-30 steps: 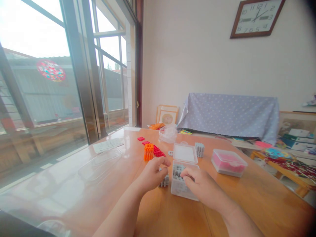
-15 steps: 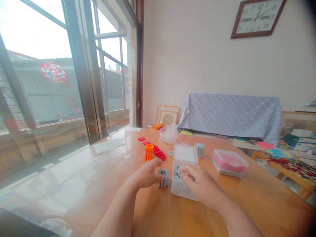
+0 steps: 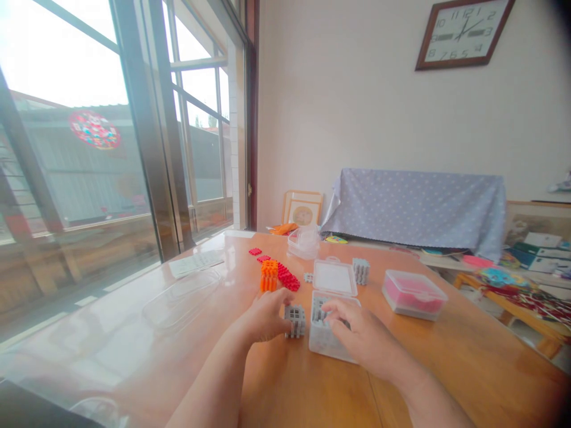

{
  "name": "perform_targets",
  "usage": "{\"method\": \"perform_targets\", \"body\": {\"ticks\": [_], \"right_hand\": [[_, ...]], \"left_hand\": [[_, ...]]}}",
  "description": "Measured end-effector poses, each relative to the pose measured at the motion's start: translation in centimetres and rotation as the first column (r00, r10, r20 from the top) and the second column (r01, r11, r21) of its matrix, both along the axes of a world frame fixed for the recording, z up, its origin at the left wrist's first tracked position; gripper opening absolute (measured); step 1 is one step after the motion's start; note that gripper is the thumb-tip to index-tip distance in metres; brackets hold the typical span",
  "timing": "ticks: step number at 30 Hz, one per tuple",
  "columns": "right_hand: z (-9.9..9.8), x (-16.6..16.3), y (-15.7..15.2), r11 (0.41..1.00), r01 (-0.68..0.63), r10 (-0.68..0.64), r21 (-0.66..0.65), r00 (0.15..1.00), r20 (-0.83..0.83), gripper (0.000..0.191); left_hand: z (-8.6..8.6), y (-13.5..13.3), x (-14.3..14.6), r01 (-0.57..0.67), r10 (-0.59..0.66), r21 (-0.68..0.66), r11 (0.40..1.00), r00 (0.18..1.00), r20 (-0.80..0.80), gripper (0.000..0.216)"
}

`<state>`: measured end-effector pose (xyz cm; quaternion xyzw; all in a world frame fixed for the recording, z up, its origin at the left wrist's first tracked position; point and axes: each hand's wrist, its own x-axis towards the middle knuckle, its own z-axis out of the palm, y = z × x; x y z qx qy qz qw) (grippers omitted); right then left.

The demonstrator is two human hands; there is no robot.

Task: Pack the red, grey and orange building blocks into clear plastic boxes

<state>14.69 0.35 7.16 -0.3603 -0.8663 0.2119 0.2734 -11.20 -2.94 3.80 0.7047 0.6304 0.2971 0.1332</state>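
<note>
Grey stack (image 3: 296, 324) stands just left of the box (image 3: 328, 346); the left hand (image 3: 266, 315), thumb and fingers apart, could topple it by a nudge. Whether the right hand (image 3: 359, 333), at the box's mouth, grips anything, I cannot tell.

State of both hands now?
Left hand: open, beside the gray stack.
Right hand: partly curled over the clear box; can't tell whether it's holding anything.

Forearms (image 3: 214, 373) extended forward; hands (image 3: 266, 316) apart, slightly curled
</note>
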Motion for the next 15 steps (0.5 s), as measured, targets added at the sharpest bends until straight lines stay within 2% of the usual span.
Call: {"method": "perform_targets", "body": {"ticks": [3, 7, 11, 15], "right_hand": [[0.0, 0.1, 0.2, 1.0, 0.024, -0.023, 0.012, 0.999, -0.046, 0.025], [0.1, 0.2, 0.4, 0.996, 0.081, -0.075, 0.032, 0.985, -0.155, 0.024], [0.1, 0.1, 0.5, 0.993, 0.105, -0.09, 0.048, 0.963, -0.255, 0.033], [0.4, 0.0, 0.2, 0.996, 0.083, -0.091, -0.037, 0.942, -0.324, 0.046]], "left_hand": [[0.1, -0.1, -0.3, -0.001, 0.0, 0.026, 1.0, 0.999, 0.051, 0.044], [1.6, -0.8, 0.1, -0.003, -0.017, 0.129, 0.992, 0.988, 0.151, 0.042], [3.5, -1.8, 1.7, 0.079, -0.134, 0.26, 0.962, 0.971, 0.199, 0.042], [4.2, -2.7, 3.4, 0.153, -0.223, 0.296, 0.943, 0.949, 0.221, 0.049]]}}
